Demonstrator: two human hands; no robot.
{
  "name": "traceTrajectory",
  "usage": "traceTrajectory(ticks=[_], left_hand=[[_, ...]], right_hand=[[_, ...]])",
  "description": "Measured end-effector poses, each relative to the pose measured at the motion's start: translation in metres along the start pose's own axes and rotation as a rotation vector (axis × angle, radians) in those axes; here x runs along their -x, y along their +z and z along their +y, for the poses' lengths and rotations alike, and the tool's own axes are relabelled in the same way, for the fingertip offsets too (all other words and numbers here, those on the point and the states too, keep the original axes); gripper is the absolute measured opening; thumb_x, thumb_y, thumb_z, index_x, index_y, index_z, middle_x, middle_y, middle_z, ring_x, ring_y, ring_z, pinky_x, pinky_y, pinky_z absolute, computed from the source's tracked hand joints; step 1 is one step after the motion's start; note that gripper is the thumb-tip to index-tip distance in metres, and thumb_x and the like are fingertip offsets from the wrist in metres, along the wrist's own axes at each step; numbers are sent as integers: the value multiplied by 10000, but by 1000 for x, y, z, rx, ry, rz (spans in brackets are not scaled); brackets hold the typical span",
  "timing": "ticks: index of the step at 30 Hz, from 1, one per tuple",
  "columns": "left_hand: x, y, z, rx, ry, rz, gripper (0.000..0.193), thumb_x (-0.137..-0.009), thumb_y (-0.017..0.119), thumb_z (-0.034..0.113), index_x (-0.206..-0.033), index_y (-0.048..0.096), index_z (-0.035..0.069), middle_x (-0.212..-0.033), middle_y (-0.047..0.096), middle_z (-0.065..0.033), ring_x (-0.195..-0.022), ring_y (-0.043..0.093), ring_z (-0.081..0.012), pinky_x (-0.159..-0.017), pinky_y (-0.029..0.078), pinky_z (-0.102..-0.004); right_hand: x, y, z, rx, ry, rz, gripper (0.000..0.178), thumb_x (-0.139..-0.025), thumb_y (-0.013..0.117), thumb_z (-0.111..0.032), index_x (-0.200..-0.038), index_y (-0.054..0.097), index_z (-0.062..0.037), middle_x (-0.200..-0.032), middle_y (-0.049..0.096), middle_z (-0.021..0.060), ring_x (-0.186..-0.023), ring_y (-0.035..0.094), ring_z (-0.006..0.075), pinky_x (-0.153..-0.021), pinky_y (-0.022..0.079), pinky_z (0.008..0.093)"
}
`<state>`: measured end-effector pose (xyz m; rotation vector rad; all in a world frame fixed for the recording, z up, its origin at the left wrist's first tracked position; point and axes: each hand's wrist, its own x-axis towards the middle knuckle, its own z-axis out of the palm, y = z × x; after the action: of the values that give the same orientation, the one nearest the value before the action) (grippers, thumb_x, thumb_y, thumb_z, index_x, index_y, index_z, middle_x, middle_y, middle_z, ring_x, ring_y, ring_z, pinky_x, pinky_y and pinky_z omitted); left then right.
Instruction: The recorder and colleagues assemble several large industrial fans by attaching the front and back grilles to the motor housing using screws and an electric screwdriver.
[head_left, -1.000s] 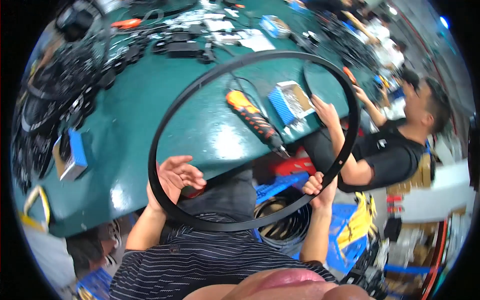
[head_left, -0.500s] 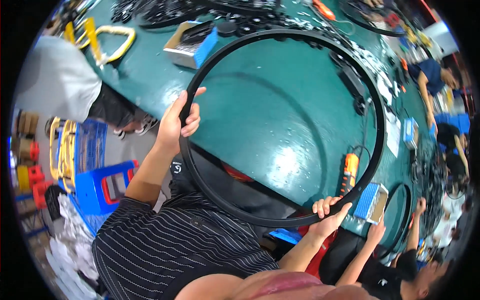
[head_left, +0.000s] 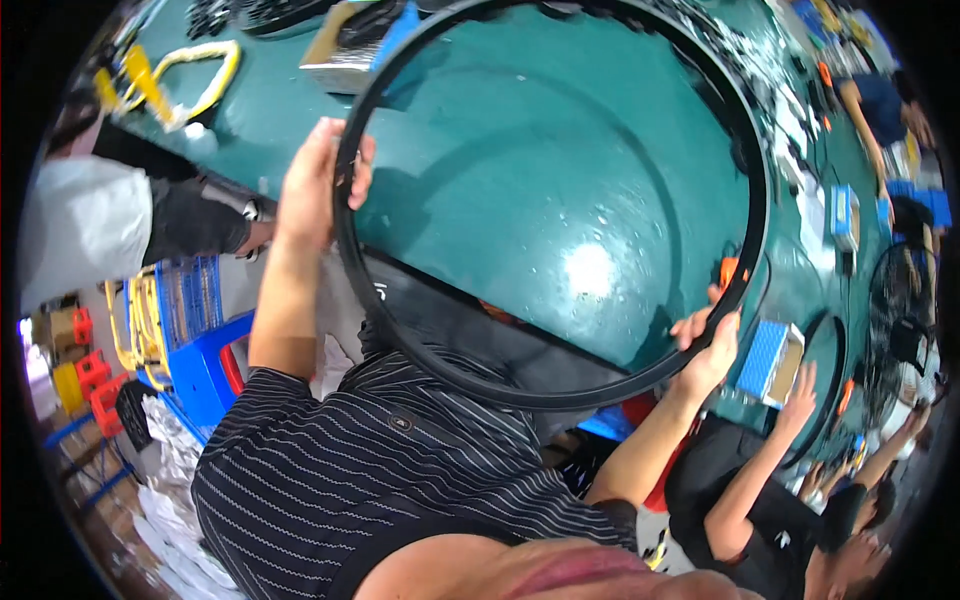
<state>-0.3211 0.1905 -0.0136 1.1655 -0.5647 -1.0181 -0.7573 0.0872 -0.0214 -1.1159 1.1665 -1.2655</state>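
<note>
The ring (head_left: 520,400) is black all round, seen against a deep teal-green tabletop (head_left: 530,210) with 1 bright white glare spot (head_left: 588,270). Fine pale stripes cross the wearer's black shirt (head_left: 370,490). At right, a box (head_left: 763,362) pairs patterned blue with a tan interior, and a tool (head_left: 729,271) shows orange. At left: a yellow-and-whitish loop (head_left: 228,75), a blue tub (head_left: 200,372) with a red handle (head_left: 231,370), red bins (head_left: 92,370), a pale grey shirt (head_left: 85,230) and dark shorts (head_left: 190,220).
</note>
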Motion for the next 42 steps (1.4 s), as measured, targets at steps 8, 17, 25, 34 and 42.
traceTrajectory(ticks=[8, 17, 25, 34, 42], left_hand=[[-128, 76, 56, 161, -421, -874, 625, -885, 595, 544, -1261, 595, 45, -990, 691, -158, -635, 632, -243, -481, 491, -327], [-100, 66, 52, 304, -226, -595, 196, -991, 553, 215, -875, 603, 65, -546, 391, 63, -361, 320, -56, -348, 257, -218], [-53, 68, -11, 602, -213, -116, 401, -952, 495, 196, -578, 351, 197, -454, 304, 41, -390, 329, -111, -396, 318, -269], [34, 134, -45, 386, 141, 168, 188, -945, 563, 62, -1021, 394, 94, -675, 438, -13, -454, 491, -143, -430, 416, -272], [85, 140, -55, 479, 293, -127, 399, -901, 601, -56, -1100, 268, 35, -844, 523, -58, -645, 627, -119, -574, 547, -257]], right_hand=[[-89, -30, -86, 301, 87, -400, 514, -1016, 486, -359, -1252, 557, 92, -667, 467, -17, -514, 420, 70, -511, 381, 217], [-34, -34, -119, 429, -539, 193, 318, -1015, 488, -186, -1207, 613, 35, -1060, 666, 184, -989, 638, 252, -934, 491, 369], [107, 64, -6, -33, 347, -642, 817, -898, 626, -525, -1371, 410, 105, -1108, 637, 304, -853, 681, 316, -724, 569, 364], [86, 87, 27, -380, 326, -174, 491, -958, 610, -183, -1362, 366, -50, -1171, 599, 283, -931, 681, 381, -710, 597, 420], [82, 36, 42, -529, 389, -316, 516, -856, 714, -116, -1311, 481, -49, -1088, 637, 256, -834, 655, 270, -733, 553, 355]])
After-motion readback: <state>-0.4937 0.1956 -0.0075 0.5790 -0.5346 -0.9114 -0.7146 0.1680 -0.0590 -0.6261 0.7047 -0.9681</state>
